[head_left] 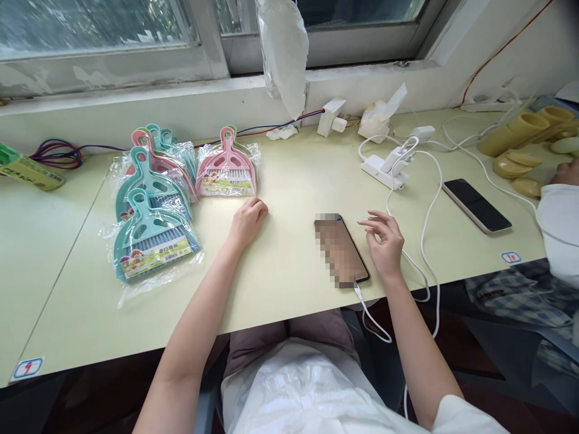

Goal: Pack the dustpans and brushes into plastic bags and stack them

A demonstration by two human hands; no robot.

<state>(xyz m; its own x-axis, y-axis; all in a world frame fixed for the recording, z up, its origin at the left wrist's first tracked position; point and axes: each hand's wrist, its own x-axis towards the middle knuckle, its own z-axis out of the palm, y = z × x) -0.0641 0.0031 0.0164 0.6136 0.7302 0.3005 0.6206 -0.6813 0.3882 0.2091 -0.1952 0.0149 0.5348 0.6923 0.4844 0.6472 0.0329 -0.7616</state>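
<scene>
My left hand (248, 222) rests on the table with its fingers curled in and nothing visible in them. Just beyond it lies a pink dustpan and brush set (227, 166) in clear wrap. To its left, several more wrapped sets overlap, a teal dustpan and brush set (151, 232) nearest the front. My right hand (385, 241) hovers at the right side of a smartphone (348, 250), fingers bent and apart, holding nothing. The phone lies face up, its screen partly pixelated, with a white charging cable (359, 293) plugged into its lower end.
Toward the back right sits a white power strip (384, 172) with adapters and loose cables. A second phone (477, 206) lies near yellow cylinders (513, 134) and another person's sleeve (561, 226). A plastic bag (284, 54) hangs by the window; a green-yellow box (34, 172) is far left.
</scene>
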